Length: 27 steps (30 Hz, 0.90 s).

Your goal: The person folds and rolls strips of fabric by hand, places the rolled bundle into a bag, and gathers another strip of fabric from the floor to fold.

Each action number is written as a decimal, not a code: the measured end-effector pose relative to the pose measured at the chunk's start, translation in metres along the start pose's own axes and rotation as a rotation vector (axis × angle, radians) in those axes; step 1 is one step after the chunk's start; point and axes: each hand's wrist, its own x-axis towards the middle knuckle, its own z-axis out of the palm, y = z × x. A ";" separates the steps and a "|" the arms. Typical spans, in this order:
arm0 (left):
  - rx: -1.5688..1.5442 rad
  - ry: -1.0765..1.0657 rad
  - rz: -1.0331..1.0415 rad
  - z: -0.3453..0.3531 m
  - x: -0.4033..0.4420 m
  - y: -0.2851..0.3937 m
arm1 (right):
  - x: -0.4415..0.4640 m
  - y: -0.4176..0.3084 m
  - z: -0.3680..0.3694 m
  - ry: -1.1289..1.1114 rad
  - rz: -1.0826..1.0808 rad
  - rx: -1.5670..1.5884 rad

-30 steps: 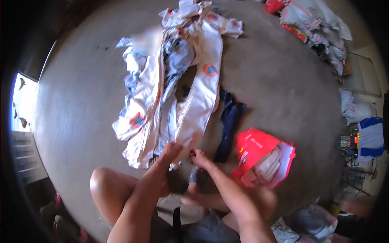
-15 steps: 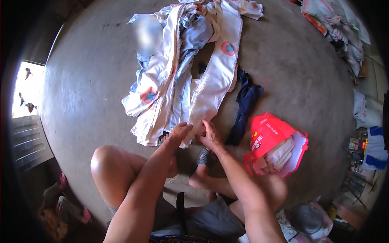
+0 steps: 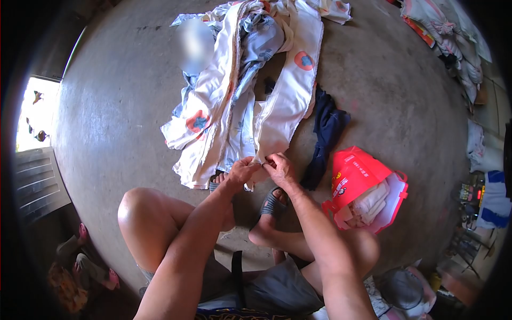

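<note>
A long white cloth strip [image 3: 290, 109] with an orange and blue print runs across the floor toward me. Its near end is pinched between the fingers of my left hand [image 3: 245, 170] and my right hand [image 3: 279, 169], which are close together. Both hands are closed on the fabric, and a small flap hangs below them. To the left lie more white printed strips [image 3: 205, 130] with frayed edges, beside a bluish-grey patterned cloth [image 3: 260, 45]. A dark navy cloth [image 3: 326, 130] lies right of the strip.
A red bag [image 3: 360, 178] with folded pale cloth inside lies near my right knee. My sandalled feet [image 3: 273, 204] are just below the hands. Stuffed sacks [image 3: 434, 24] line the right wall. Another person's legs [image 3: 88, 266] show at lower left.
My hands have come closer together on the strip's end, the right one turning inward. The near end of the cloth is now gathered up between the fingers.
</note>
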 end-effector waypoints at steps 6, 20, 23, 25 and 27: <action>-0.033 0.069 0.058 0.006 -0.002 -0.004 | 0.010 -0.003 -0.017 -0.066 0.035 0.016; 0.852 0.605 0.169 0.000 -0.021 0.014 | 0.022 -0.021 -0.058 0.082 0.112 0.178; 0.837 0.531 0.389 0.011 -0.035 0.037 | 0.029 -0.051 -0.087 0.130 0.006 0.083; 0.845 0.510 0.523 0.019 -0.048 0.045 | 0.031 -0.082 -0.110 0.148 -0.093 -0.003; 0.799 0.474 0.630 0.030 -0.070 0.058 | 0.023 -0.118 -0.136 0.101 -0.117 -0.063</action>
